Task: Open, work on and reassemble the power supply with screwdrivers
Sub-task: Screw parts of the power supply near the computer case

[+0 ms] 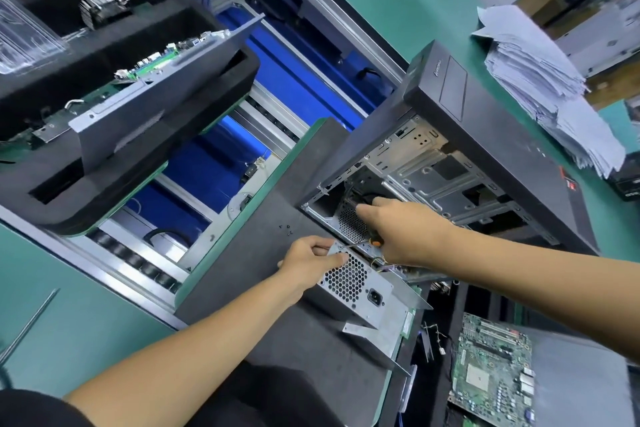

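Observation:
A grey metal power supply (360,291) with a honeycomb grille and a mains socket sits at the near end of the open black computer case (485,135). My left hand (311,260) grips its top left corner, thumb across the grille. My right hand (405,229) holds a screwdriver (363,243) with an orange and black handle. Its thin shaft points left toward the supply's top edge beside my left fingers. My right forefinger stretches into the case along a second perforated panel (351,224).
Several small black screws (285,228) lie on the dark mat left of the case. A loose motherboard (491,364) lies at lower right. A paper stack (547,87) sits at right. Foam trays with parts (104,55) stand at upper left, a roller conveyor (138,256) below them.

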`<action>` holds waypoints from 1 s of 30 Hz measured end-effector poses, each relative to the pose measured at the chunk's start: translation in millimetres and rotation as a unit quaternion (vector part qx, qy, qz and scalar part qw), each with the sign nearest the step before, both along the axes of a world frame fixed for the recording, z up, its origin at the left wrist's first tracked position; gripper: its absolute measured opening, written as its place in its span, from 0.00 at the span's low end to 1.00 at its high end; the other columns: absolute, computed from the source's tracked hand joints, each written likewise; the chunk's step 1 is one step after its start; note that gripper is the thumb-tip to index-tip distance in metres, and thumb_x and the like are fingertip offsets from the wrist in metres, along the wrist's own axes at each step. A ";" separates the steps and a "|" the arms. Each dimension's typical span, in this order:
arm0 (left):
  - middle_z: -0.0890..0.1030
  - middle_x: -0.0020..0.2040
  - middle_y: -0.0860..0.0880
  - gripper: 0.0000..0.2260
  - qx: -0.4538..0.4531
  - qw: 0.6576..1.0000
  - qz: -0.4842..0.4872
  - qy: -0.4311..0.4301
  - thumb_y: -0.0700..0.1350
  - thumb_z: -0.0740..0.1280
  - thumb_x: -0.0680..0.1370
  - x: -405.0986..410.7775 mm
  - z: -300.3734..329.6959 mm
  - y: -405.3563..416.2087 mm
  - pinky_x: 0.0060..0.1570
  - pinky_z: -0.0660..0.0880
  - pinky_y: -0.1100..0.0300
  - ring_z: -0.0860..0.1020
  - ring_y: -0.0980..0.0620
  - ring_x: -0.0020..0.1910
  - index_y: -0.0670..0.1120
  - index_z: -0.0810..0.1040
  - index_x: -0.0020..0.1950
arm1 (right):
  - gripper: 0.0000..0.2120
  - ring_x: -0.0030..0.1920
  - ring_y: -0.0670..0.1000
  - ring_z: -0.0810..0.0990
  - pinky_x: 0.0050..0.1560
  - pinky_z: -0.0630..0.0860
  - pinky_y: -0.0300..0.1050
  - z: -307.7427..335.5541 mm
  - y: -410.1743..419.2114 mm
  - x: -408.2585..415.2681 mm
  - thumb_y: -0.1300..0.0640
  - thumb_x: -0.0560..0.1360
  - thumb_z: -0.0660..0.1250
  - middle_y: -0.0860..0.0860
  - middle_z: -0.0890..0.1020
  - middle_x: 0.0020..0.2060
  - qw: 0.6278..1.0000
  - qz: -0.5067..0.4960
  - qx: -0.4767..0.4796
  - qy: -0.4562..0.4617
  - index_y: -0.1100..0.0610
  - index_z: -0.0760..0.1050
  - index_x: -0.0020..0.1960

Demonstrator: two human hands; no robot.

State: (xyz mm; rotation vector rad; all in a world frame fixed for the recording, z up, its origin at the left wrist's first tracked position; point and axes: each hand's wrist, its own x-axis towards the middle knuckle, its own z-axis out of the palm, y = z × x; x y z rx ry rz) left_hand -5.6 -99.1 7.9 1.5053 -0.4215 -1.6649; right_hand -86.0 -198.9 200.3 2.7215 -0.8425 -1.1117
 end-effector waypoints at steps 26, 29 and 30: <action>0.72 0.35 0.56 0.23 0.035 0.995 0.014 -0.092 0.62 0.83 0.62 -13.4 -0.4 -8.3 0.40 0.59 0.60 0.72 0.47 0.48 0.54 0.72 0.36 | 0.10 0.38 0.61 0.79 0.32 0.73 0.49 -23.3 -2.2 12.7 0.65 0.66 0.65 0.56 0.78 0.32 0.968 -0.225 -0.006 -0.113 0.56 0.64 0.33; 0.71 0.35 0.56 0.23 0.029 0.995 0.015 -0.095 0.61 0.83 0.63 -14.0 -1.6 -7.8 0.40 0.59 0.60 0.71 0.48 0.47 0.53 0.71 0.37 | 0.13 0.38 0.61 0.82 0.36 0.79 0.55 -21.7 -10.9 10.3 0.68 0.67 0.65 0.63 0.82 0.35 0.922 -0.360 0.041 -0.135 0.55 0.66 0.32; 0.71 0.34 0.56 0.22 0.026 0.995 0.014 -0.097 0.61 0.83 0.64 -13.4 -2.8 -7.8 0.41 0.60 0.59 0.71 0.48 0.46 0.53 0.71 0.37 | 0.12 0.36 0.59 0.81 0.36 0.78 0.55 -19.9 -12.9 7.5 0.68 0.68 0.66 0.63 0.82 0.35 0.908 -0.390 0.059 -0.144 0.56 0.68 0.32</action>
